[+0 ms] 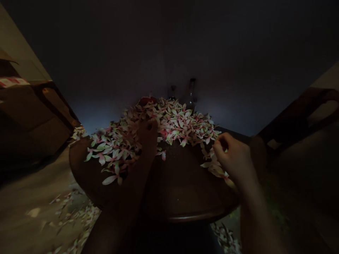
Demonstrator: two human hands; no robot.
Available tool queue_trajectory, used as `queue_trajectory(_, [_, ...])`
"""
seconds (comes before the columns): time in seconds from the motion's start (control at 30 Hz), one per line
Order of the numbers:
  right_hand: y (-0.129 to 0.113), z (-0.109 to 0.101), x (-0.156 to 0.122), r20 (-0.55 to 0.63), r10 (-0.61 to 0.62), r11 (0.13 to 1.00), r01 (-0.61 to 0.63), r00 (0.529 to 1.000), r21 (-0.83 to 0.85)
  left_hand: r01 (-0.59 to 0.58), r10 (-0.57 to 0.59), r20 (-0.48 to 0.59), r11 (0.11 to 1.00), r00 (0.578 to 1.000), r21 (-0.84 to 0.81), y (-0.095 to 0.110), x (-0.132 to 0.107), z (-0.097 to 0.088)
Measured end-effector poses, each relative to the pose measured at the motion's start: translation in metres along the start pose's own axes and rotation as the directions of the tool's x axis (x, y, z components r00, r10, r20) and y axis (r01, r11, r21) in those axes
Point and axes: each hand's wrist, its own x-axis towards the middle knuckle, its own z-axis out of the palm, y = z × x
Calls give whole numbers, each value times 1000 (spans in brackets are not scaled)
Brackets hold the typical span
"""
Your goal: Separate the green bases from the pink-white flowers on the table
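A broad heap of white and pink flowers (pixel 180 123) with green-tinged petals covers the back of a round dark wooden table (pixel 185 190). My left hand (pixel 148 131), deep in shadow, is at the middle of the heap with its fingers curled closed. What they hold, if anything, is too dark to see. To the right of the heap, my right hand (pixel 234 155) has thumb and fingers pressed together in a pinch. Whatever is between them cannot be made out. Beneath and beside that hand, several flowers (pixel 215 167) lie in a line towards the table's right side.
Behind the heap stand a clear glass bottle (pixel 191 95) and a red object (pixel 148 100), close to a dark wall (pixel 119 53). More flowers (pixel 86 218) are scattered on the floor at left. A cardboard box (pixel 31 116) is at far left, dark furniture (pixel 299 113) at right.
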Motion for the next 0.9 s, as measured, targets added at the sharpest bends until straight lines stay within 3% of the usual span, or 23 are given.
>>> queue_trajectory(0.03, [4, -4, -4, 93, 17, 995, -7, 995, -98, -24, 24, 8, 1000, 1000, 15, 2, -3, 2])
queue_trajectory(0.1, [6, -5, -7, 170, 48, 979, -13, 984, -204, -62, 60, 35, 997, 998, 46, 5, -7, 5])
queue_trajectory(0.17, [-2, 0, -4, 151, 21, 988, 2, 988, -154, -96, 90, 85, 993, 992, 74, 9, -10, 6])
queue_trajectory(0.23, [-18, 11, 8, 115, -42, 999, 41, 992, 9, -127, 115, 121, 987, 986, 94, 11, -12, 5])
queue_trajectory(0.3, [-38, 32, 24, 116, -107, 975, 80, 987, 209, -163, 143, 154, 978, 978, 129, 14, -13, 4])
queue_trajectory(0.4, [-56, 75, 44, 159, -201, 872, 103, 967, 478, -246, 195, 240, 948, 951, 201, 16, -13, 3])
queue_trajectory(0.5, [-50, 118, 50, 192, -189, 786, 31, 963, 617, -339, 235, 372, 908, 898, 245, 14, -11, 3])
queue_trajectory(0.57, [-39, 134, 47, 205, -166, 768, -5, 965, 641, -354, 215, 447, 899, 868, 256, 10, -10, 3])
queue_trajectory(0.77, [-20, 136, 40, 215, -126, 717, -61, 968, 694, -359, 216, 546, 918, 810, 170, 0, -9, 8])
queue_trajectory(0.9, [-20, 135, 41, 222, -87, 665, -109, 971, 739, -328, 221, 531, 938, 818, 114, -1, -10, 10])
